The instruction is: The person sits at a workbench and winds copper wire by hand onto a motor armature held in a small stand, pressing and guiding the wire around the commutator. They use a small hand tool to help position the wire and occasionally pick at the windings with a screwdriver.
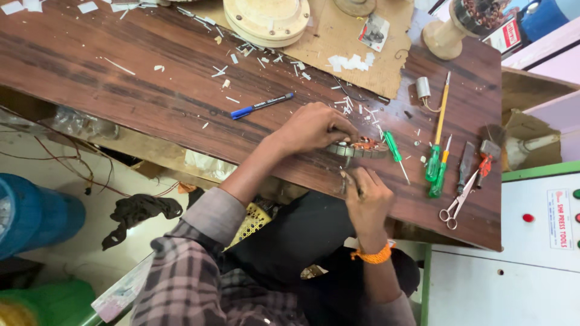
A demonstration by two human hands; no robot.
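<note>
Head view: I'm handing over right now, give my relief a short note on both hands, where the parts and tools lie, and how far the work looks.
Left hand: resting on top of the round motor stator with copper windings, steadying it at the near edge of the wooden bench.
Right hand: just below the stator, gripping a small dark tool; its kind is unclear.
Tools to the right: green screwdrivers, scissors, a blue pen to the left.
Done: white paper scraps litter the bench, so cutting has taken place.
Left: cannot judge how many slots are finished; hands hide them.
</note>
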